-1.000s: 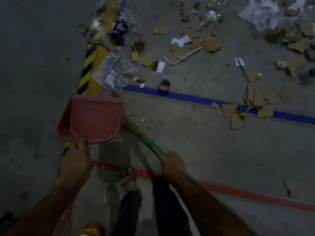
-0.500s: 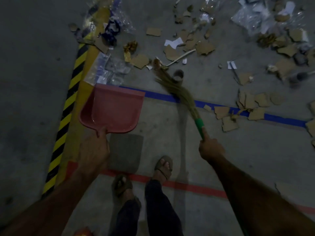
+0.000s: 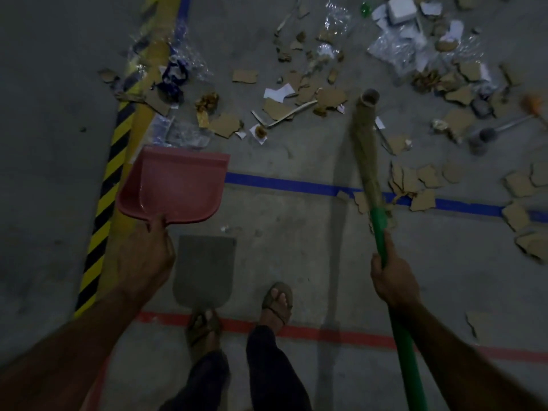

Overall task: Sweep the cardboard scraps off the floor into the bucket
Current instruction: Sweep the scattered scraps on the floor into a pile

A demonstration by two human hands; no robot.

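Broom (image 3: 366,161) swung right, bristles past blue line (image 3: 296,185); dustpan (image 3: 175,188) raised.

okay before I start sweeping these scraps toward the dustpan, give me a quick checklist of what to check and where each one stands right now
1. Right hand grips the broom handle: ok.
2. Left hand holds the dustpan: ok.
3. Dustpan down on the floor to catch scraps: not ok, its shadow lies apart from it, so it is raised.
4. Dustpan has room: ok, nothing visible inside.
5. Cardboard scraps near the broom: ok, some lie beside the bristles on the blue line.
6. Bucket close by: cannot tell, none in view.
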